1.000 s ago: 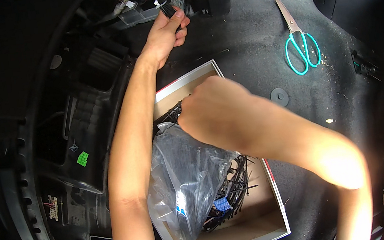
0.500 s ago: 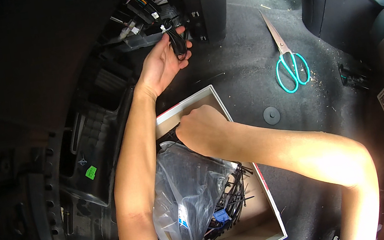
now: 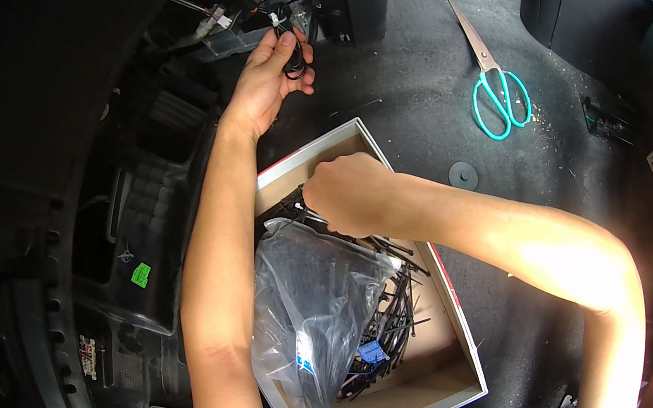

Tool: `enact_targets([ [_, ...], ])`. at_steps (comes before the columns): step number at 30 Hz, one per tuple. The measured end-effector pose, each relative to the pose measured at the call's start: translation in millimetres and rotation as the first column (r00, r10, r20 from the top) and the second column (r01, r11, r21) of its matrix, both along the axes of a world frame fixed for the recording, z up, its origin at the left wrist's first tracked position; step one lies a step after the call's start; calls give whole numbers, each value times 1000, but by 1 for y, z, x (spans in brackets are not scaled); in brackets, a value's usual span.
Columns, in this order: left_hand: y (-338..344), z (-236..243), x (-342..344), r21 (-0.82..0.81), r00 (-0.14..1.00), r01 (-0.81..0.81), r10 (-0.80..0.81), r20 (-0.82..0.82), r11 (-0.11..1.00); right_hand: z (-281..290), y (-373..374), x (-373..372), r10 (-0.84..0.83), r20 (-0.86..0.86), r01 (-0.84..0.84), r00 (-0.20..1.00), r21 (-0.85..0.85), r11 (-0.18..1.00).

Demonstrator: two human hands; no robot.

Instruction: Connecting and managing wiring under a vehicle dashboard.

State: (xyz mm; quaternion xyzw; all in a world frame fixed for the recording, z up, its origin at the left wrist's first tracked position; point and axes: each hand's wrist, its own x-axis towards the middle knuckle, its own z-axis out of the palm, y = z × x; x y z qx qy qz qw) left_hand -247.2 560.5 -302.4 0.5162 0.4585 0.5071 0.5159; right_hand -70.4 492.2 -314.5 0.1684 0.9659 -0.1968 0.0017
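Note:
My left hand (image 3: 265, 79) grips a coiled bundle of black cable (image 3: 291, 52), bound with a white tie near its top, with the thumb laid over it. My right hand (image 3: 352, 196) is down inside a shallow cardboard box (image 3: 459, 327), curled like a fist over loose black cable ties (image 3: 399, 319). Its fingertips are hidden beneath the hand, so what they pinch does not show. Beside it in the box lies a clear plastic bag (image 3: 297, 291) with dark contents. A small blue piece (image 3: 372, 353) rests among the ties.
Scissors with turquoise handles (image 3: 502, 100) lie on the dark floor (image 3: 411, 92) to the right. A black trim panel (image 3: 130, 290) with a green sticker runs along the left. Wiring and connectors (image 3: 221, 18) hang in an opening at the far left.
My left thumb has folded over the cable bundle. My right hand has shifted slightly within the box, and more black ties show around it. The whole view has shifted a little.

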Motion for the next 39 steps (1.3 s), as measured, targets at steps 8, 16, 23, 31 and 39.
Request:
enact_targets([
  [8, 6, -7, -12, -5, 964, 127, -122, 238, 992, 32, 1, 20, -37, -247, -47, 968, -324, 945],
  [16, -10, 7, 3, -49, 983, -150, 144, -111, 987, 37, 66, 53, -652, -745, -104, 145, -666, 738],
  [23, -6, 0, -10, -101, 988, -113, 122, 95, 988, -5, 80, 16, -755, -632, -147, -176, -741, 655],
  [31, -6, -9, -24, -225, 942, -29, 102, 319, 974, -16, 84, -26, -917, -393, -290, 71, -887, 358],
  [39, -12, 0, -10, -164, 933, -203, 242, 268, 965, -18, 96, -39, -937, -332, -109, 104, -941, 321],
])
